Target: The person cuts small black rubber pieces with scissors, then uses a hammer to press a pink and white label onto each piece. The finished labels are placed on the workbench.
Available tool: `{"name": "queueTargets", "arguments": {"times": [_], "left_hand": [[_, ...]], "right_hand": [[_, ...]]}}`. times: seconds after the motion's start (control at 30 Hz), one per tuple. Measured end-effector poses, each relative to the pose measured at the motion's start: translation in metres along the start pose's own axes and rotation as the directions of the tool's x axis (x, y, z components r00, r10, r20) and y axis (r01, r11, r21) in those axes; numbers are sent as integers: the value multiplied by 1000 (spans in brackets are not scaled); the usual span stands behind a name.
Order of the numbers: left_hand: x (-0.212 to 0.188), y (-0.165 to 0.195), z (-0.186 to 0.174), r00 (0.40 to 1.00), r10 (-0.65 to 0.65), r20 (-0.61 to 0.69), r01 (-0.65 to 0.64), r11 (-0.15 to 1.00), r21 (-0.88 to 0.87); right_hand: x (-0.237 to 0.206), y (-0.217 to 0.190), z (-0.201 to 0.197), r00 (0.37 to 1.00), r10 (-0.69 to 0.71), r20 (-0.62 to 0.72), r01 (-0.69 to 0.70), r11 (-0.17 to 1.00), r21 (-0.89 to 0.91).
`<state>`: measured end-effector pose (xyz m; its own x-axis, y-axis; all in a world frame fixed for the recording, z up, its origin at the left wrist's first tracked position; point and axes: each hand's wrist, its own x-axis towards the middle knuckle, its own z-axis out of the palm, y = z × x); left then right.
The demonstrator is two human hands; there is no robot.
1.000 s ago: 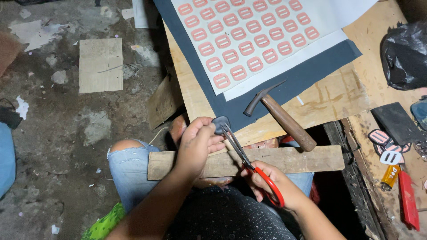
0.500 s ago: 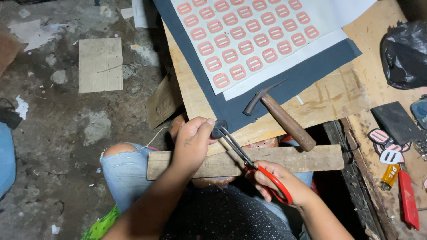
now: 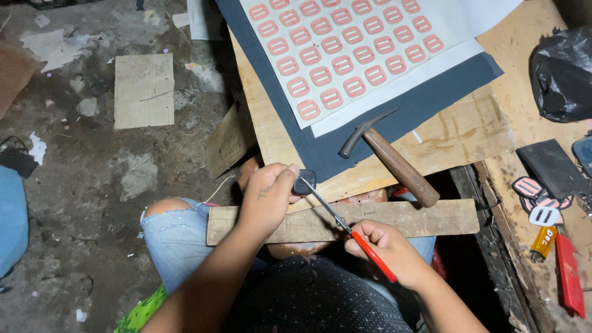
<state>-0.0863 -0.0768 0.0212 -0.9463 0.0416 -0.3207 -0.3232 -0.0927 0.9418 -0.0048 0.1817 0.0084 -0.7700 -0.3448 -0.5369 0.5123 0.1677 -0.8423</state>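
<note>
My left hand point(image 3: 269, 196) pinches a small dark rounded piece point(image 3: 306, 181) just above a wooden plank point(image 3: 431, 217) that lies across my lap. My right hand point(image 3: 382, 245) grips red-handled scissors point(image 3: 345, 226), whose blades reach up to the dark piece and touch its edge. Behind them, a hammer point(image 3: 388, 157) with a wooden handle lies on a plywood board point(image 3: 462, 132). Further back, a white sheet printed with several pink rounded shapes point(image 3: 345, 52) rests on a dark blue sheet point(image 3: 425, 102).
A black plastic bag point(image 3: 564, 74) sits at the right, with a dark flat pad point(image 3: 552, 166), cut pink and white pieces point(image 3: 535, 196), a small yellow bottle point(image 3: 544, 242) and a red tool point(image 3: 568, 274) below it. Cardboard scraps point(image 3: 143, 89) lie on the dirty floor at left.
The scissors have worked along the dark piece, with the blades now nearer its edge. My left hand has turned the piece slightly; my right hand has shifted a little to the right.
</note>
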Motion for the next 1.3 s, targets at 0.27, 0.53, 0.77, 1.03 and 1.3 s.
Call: {"name": "queueTargets", "arguments": {"times": [0.27, 0.53, 0.77, 1.03, 1.3], "left_hand": [[-7, 1, 4, 998, 46, -42, -44, 998, 40], [-13, -12, 5, 999, -11, 37, 14, 994, -105], [-27, -21, 8, 988, 100, 115, -71, 970, -233], [-30, -13, 17, 987, 98, 126, -68, 972, -227], [-32, -2, 13, 998, 31, 59, -24, 992, -125]], "right_hand": [[-14, -2, 6, 995, -90, -50, 83, 988, -126], [-1, -58, -75, 609, -601, -518, -212, 507, -836], [41, -65, -133, 585, -656, -476, -177, 469, -865], [23, -62, -75, 526, -818, -233, 119, 342, -932], [27, -67, -46, 595, -765, -248, 112, 384, -916]]}}
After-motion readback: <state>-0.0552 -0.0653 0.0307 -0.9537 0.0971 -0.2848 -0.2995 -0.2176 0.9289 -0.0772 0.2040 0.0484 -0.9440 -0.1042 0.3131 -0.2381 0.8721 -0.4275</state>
